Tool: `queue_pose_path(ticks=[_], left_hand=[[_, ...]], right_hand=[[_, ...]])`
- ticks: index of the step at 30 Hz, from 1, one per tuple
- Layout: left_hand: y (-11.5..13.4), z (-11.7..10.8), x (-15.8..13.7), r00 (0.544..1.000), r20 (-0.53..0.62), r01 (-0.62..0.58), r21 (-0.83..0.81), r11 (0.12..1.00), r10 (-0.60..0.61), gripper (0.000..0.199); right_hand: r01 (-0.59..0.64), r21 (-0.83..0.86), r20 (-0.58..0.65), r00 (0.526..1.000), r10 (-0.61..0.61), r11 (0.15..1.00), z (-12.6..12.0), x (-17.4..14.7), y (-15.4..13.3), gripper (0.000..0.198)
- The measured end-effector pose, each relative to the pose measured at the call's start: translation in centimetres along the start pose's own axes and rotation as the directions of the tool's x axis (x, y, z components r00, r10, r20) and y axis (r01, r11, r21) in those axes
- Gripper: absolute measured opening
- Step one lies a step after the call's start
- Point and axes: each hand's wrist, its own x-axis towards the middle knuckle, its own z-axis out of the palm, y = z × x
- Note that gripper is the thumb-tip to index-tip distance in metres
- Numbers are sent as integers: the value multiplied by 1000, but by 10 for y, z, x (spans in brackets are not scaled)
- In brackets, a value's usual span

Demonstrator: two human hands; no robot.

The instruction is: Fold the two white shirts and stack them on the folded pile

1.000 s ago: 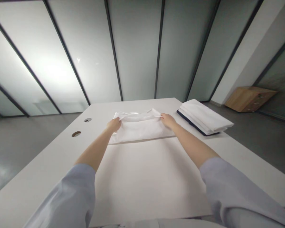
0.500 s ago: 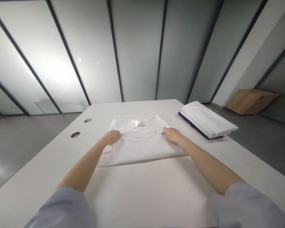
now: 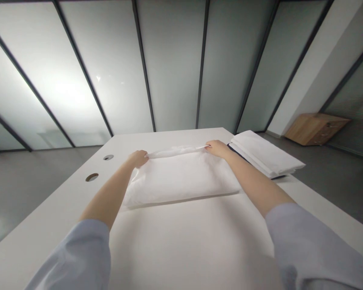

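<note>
A white shirt (image 3: 183, 177), folded into a wide rectangle, lies in the middle of the table. My left hand (image 3: 139, 158) pinches its far left corner, and my right hand (image 3: 217, 148) grips the far right corner. Between the two hands the far edge is pulled fairly straight and looks slightly raised. The collar, seen in the earlier picture, is now hidden under or behind this edge. Both hands are closed on the fabric.
The white table (image 3: 184, 245) carries a stack of folded white garments (image 3: 266, 153) at the right, with a dark navy layer beneath. Two round holes, one a cable grommet (image 3: 108, 157), sit at the left. A wooden cabinet (image 3: 317, 129) stands on the floor beyond, before frosted glass panels.
Both hands have moved away from me toward the far side, carrying the shirt's folded edge over the collar. The shirt's near edge has stayed almost in place.
</note>
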Motion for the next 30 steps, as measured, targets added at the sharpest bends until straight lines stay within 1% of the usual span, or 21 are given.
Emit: queue_pose_path(ticks=[3,6,9,13,17,20,21,23,26,28,30], left_hand=[[9,12,15,993,-22,121,27,992,-120,40],[13,22,23,983,-56,175,46,983,-173,39],[11,28,27,978,-85,197,86,977,-190,40],[4,29,31,980,-72,192,140,971,-184,40],[-1,31,37,979,-55,200,152,968,-194,38],[-8,38,40,975,-59,220,143,965,-214,37],[-11,42,41,971,-75,235,138,962,-227,38],[-18,49,39,953,-142,284,123,951,-267,39],[-28,57,33,905,-280,353,77,932,-320,42],[-25,60,30,892,-343,326,38,945,-294,42],[-13,62,29,908,-360,231,7,973,-213,42]], right_hand=[[-95,-60,1,995,96,994,19,17,-10,31],[-131,-105,6,991,132,986,36,26,-15,33],[-148,-142,-6,989,148,979,48,31,-15,35],[-170,-162,-26,985,168,972,58,37,-10,35],[-184,-156,-24,983,182,971,64,43,-6,33],[-214,-143,-63,976,207,966,70,44,-5,34],[-230,-137,-87,972,220,963,72,44,-4,34],[-261,-123,-147,959,243,957,77,41,-1,35],[-310,-86,-240,929,282,947,83,36,2,39],[-298,-54,-277,921,273,953,85,33,0,40],[-225,-29,-264,941,210,974,87,32,-10,40]])
